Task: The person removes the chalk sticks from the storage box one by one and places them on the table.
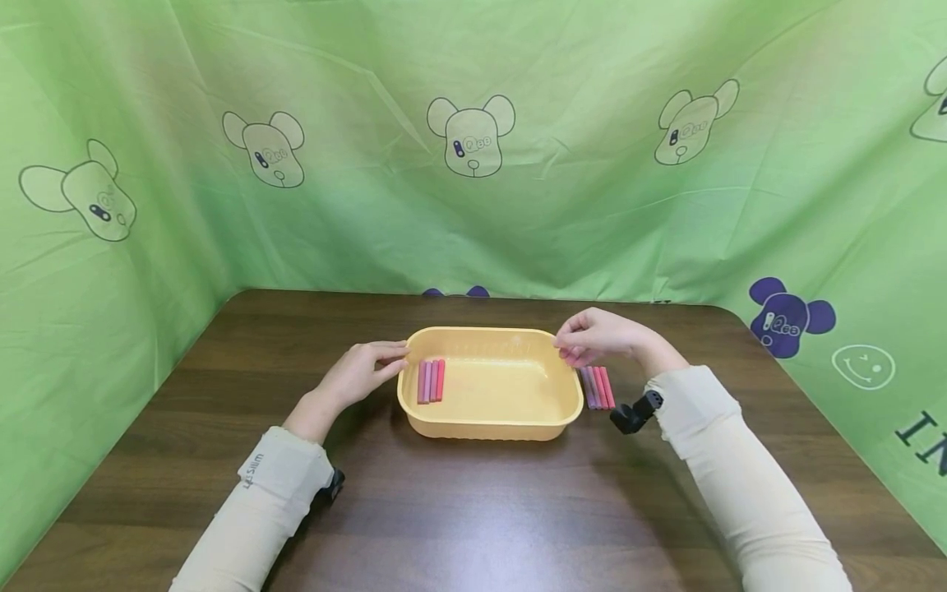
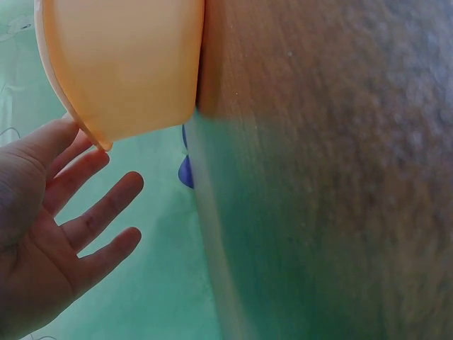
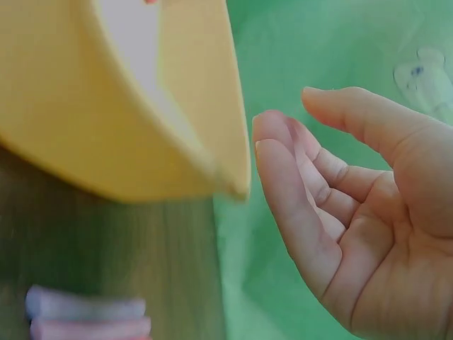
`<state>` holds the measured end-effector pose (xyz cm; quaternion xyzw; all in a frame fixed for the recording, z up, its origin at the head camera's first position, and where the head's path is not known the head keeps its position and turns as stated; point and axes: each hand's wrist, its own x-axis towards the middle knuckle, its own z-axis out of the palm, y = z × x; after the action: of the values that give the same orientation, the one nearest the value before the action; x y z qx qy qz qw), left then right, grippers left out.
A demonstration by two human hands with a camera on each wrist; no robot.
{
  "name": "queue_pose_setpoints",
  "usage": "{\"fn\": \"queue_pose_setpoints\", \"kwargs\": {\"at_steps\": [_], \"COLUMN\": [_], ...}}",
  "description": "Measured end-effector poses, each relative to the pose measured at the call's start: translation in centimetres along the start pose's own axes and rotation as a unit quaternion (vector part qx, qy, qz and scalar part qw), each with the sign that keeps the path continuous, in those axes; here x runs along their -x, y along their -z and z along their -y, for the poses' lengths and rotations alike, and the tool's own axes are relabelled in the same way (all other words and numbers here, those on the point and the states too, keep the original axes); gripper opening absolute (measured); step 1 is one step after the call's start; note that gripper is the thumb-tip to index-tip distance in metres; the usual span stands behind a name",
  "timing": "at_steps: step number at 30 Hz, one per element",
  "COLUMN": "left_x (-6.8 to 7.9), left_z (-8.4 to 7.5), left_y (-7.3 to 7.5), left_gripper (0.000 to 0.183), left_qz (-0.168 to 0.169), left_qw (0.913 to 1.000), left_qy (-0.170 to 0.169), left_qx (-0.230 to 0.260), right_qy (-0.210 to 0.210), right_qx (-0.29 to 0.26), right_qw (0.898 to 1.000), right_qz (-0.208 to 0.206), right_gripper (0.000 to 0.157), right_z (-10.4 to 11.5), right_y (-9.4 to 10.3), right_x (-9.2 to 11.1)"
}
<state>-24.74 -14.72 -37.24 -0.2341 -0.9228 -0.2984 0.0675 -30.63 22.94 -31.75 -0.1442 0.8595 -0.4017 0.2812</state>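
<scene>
A yellow plastic tub [image 1: 488, 429] sits on the table, with several purple, pink and red sticks [image 1: 431, 381] side by side at its left end. A similar row of sticks [image 1: 598, 388] lies on the table just right of the tub. At the tub's left rim is my left hand [image 1: 358, 376]; its thumb and index finger [image 2: 49, 138] touch the rim, while the other fingers spread loosely outside. My right hand [image 1: 602, 333] hovers by the far right corner, fingers loosely bent. A gap separates thumb from fingertips, and the right wrist view shows nothing held.
The dark wooden table [image 1: 473, 501] has rounded far corners. Behind and beside it hangs a green printed cloth [image 1: 355, 230]. Black wrist cameras sit on both forearms; the right camera [image 1: 635, 413] is close to the outer sticks.
</scene>
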Motion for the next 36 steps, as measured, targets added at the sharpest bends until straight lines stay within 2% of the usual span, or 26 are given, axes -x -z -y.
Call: {"fn": "queue_pose_setpoints", "kwargs": {"at_steps": [6, 13, 19, 25, 36], "left_x": [-0.1, -0.1, 0.0, 0.0, 0.0], "left_z": [0.0, 0.0, -0.1, -0.1, 0.0], "left_y": [0.0, 0.0, 0.1, 0.0, 0.0], "left_gripper": [0.035, 0.036, 0.036, 0.036, 0.036], "left_qz": [0.003, 0.009, 0.014, 0.013, 0.01], "left_qw": [1.0, 0.9999, 0.9998, 0.9998, 0.9998], "left_qy": [0.004, 0.009, 0.015, 0.013, 0.016], "left_qx": [0.001, -0.001, -0.002, -0.004, -0.005], "right_qy": [0.012, 0.03, 0.036, 0.034, 0.033], "right_qx": [0.025, 0.036, 0.031, 0.029, 0.04], "right_qw": [1.0, 0.998, 0.998, 0.997, 0.995], "right_qz": [0.006, 0.032, 0.052, 0.066, 0.09], "right_gripper": [0.032, 0.035, 0.036, 0.028, 0.032], "right_z": [2.3, 4.2, 4.9, 5.0, 5.7], "right_y": [-1.1, -2.5, -3.5, -4.3, -5.8], "right_x": [-1.2, -2.9, -4.3, -5.6, -7.5]}}
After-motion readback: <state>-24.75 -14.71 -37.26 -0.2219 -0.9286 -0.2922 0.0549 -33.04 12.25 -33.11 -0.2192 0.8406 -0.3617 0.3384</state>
